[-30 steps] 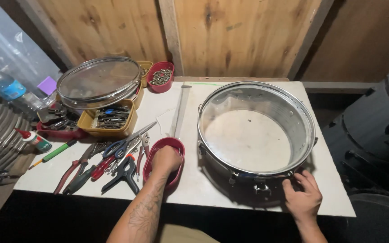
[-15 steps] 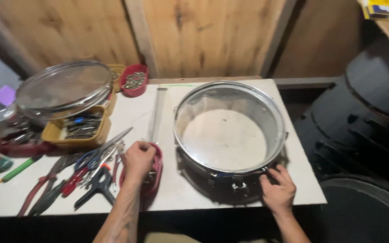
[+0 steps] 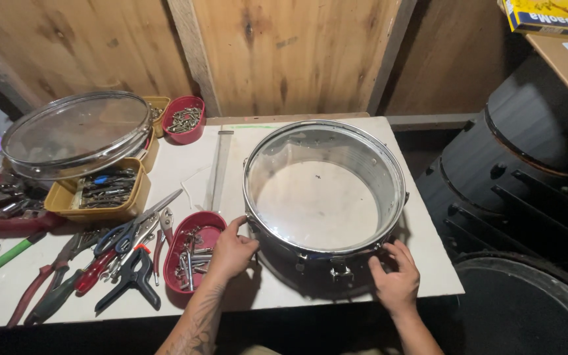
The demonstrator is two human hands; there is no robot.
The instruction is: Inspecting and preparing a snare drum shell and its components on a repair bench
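A chrome drum shell with no top head lies on the white table, its bottom skin visible inside. My left hand sits between the red tray of metal screws and the drum's near left side, fingers curled close to the rim. My right hand rests against the drum's near right wall by a lug. Neither hand grips anything that I can see.
Pliers, snips and a black clamp lie at the front left. A yellow tray of tools carries a clear drum head in its hoop. A red bowl of screws and a steel ruler sit behind. Black drums stand right.
My left hand has left the red tray and come over to the drum's left side. The view has shifted right and nearer. My right hand has stayed on the drum.
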